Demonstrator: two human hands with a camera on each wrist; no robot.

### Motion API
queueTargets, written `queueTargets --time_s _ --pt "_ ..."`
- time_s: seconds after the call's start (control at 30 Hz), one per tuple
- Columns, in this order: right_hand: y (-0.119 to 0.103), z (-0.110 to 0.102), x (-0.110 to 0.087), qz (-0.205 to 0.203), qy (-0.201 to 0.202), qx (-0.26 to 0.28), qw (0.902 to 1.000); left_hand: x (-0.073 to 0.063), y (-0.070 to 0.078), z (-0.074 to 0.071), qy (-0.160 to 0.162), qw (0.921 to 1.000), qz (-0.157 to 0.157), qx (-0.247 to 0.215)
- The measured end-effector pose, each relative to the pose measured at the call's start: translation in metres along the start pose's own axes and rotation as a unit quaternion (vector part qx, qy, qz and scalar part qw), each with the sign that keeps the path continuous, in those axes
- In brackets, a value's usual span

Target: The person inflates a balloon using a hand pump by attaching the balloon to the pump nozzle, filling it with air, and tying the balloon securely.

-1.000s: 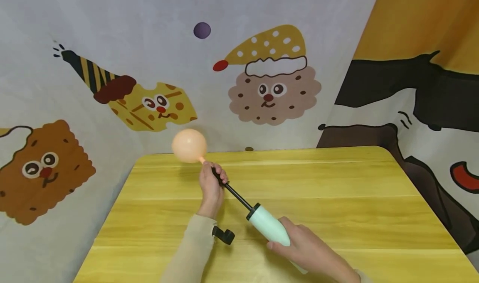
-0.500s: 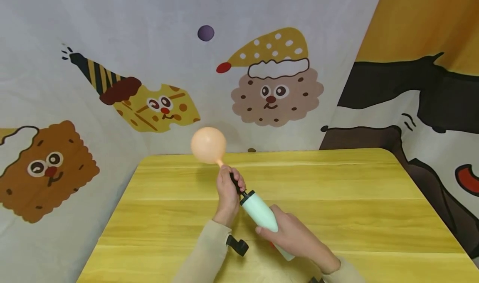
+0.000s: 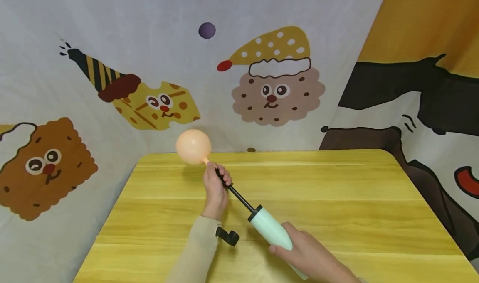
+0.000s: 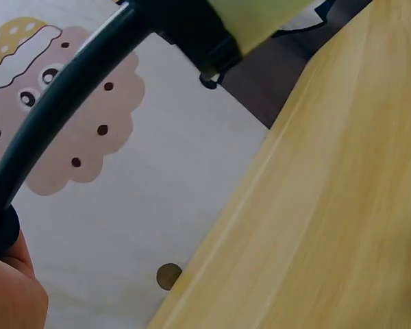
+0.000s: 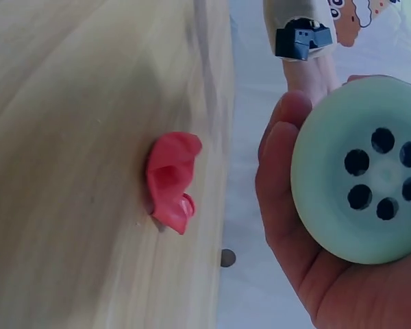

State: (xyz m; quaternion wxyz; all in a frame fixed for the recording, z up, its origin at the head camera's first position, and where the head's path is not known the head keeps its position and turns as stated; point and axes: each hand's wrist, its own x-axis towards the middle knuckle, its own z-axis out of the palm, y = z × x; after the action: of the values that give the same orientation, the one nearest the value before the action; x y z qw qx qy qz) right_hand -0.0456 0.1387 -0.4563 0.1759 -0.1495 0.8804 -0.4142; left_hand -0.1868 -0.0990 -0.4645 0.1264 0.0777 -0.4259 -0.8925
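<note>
A small, round, peach balloon (image 3: 193, 146) sits on the front end of a hand balloon pump (image 3: 271, 228) with a mint-green barrel. My left hand (image 3: 215, 189) grips the pump's black front end and the balloon's neck. Between that hand and the barrel a length of black rod (image 3: 240, 197) shows. My right hand (image 3: 307, 252) holds the barrel near its rear. In the right wrist view its fingers curl round the green end cap (image 5: 385, 177), which has several round holes. The left wrist view shows the black rod (image 4: 68, 96) and part of the left hand (image 4: 14, 295).
A limp red balloon (image 5: 170, 179) lies on the wooden table (image 3: 355, 200), hidden behind the right hand in the head view. A printed cloth (image 3: 161, 21) hangs behind the table's far edge. A black camera mount (image 3: 227, 236) is strapped to the left wrist.
Half a second ago the barrel was pushed up close to the left hand; now it is drawn back and the rod shows again. The left hand and balloon moved right, then back left.
</note>
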Motion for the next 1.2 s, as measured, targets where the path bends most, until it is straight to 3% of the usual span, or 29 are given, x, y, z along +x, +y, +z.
queueTargets --time_s 0.2,0.43,0.53,0.73,0.87,1.03,1.2 --pt "-0.003 -0.002 0.002 -0.028 -0.005 -0.011 0.9995 -0.006 -0.001 0.005 -0.008 0.9998 -0.015 0.006" --pt "-0.012 0.0 0.032 -0.066 0.002 0.019 0.9976 -0.025 -0.009 0.017 -0.051 0.9981 -0.021 0.026" --pt "-0.015 0.001 0.041 -0.066 -0.003 0.036 0.9972 -0.029 -0.013 0.019 -0.049 0.998 -0.025 0.03" --pt "-0.016 0.012 0.044 -0.031 0.012 0.054 0.998 -0.021 -0.013 0.011 -0.035 0.9985 -0.029 0.03" --pt "-0.016 0.009 0.034 -0.016 0.015 0.049 0.9985 -0.01 0.0 0.008 -0.031 0.9991 -0.02 0.021" --pt "-0.011 -0.003 0.013 -0.023 0.008 0.005 0.9997 0.004 0.017 0.003 0.001 0.9999 0.012 0.005" --pt "-0.004 -0.005 0.008 -0.052 0.0 -0.01 0.9986 0.004 0.015 0.002 0.0 0.9999 0.011 0.005"
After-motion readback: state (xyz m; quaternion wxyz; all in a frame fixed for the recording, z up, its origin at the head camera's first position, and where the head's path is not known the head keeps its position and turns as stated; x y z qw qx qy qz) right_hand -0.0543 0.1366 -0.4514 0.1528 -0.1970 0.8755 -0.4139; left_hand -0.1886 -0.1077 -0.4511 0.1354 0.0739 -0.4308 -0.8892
